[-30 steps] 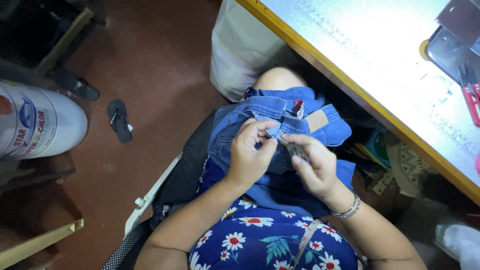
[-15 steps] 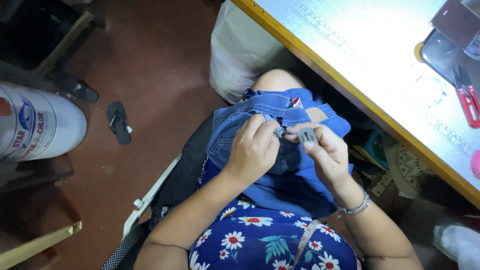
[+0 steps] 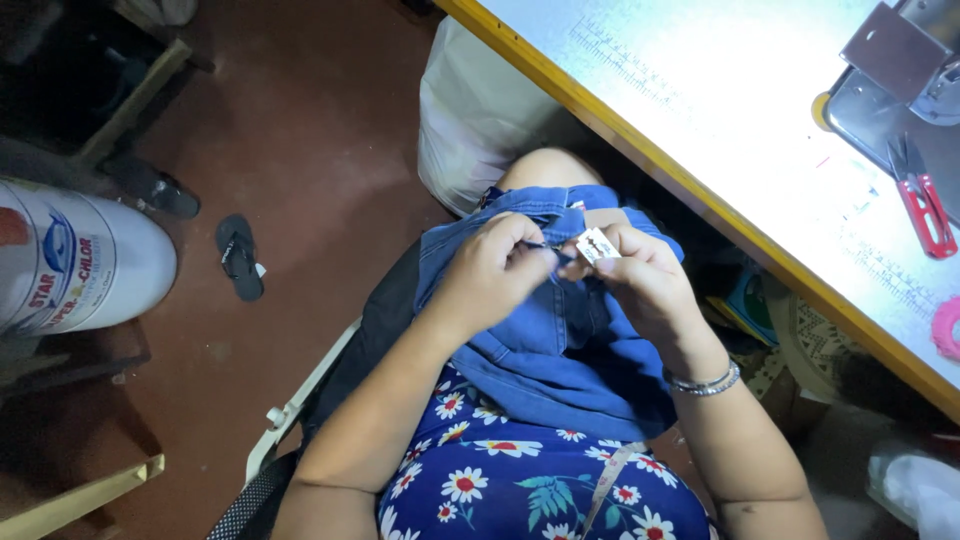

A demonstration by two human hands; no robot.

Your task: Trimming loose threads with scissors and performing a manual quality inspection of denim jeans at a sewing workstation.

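Far left: one big white plastic drum (image 3: 70,262), then two dark flip-flop sandals (image 3: 239,256) on the red-brown floor, one near the drum, one a bit right of it. One white chair frame (image 3: 300,400) lower down. Middle: one piece of blue denim clothing (image 3: 560,340) draped over the lap. Left hand (image 3: 490,275) pinching a denim seam tight, right hand (image 3: 640,275) pinching one small silver razor blade (image 3: 598,244) between fingertips, right at that seam. One silver bracelet (image 3: 703,381) on the right wrist. Right side: one yellow-edged pale table (image 3: 700,190), one pair of red-handled snips (image 3: 922,200), one pink ring-shaped thing (image 3: 946,330) at the edge.
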